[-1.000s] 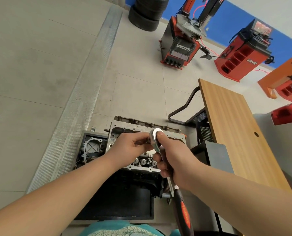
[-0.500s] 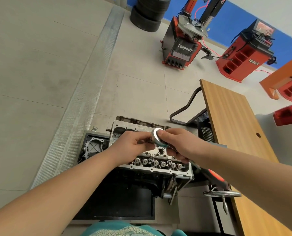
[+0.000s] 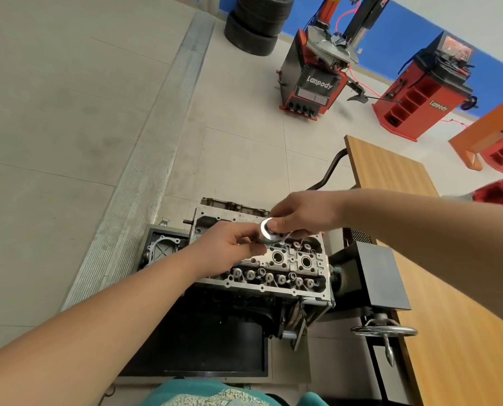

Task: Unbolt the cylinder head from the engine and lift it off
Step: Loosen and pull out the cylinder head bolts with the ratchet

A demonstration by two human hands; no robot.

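Your forearms are bare, with no sleeves, watch or gloves on your left hand (image 3: pixel 229 247) or right hand (image 3: pixel 306 213). Near the bottom edge shows your teal garment (image 3: pixel 215 395) with a pale print.

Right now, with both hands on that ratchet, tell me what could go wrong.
1. The ratchet head is steadied only by the left hand; it could slip off the bolt and hit the cylinder head.
2. The right hand hides the handle; a sudden release may drive knuckles into the casting.
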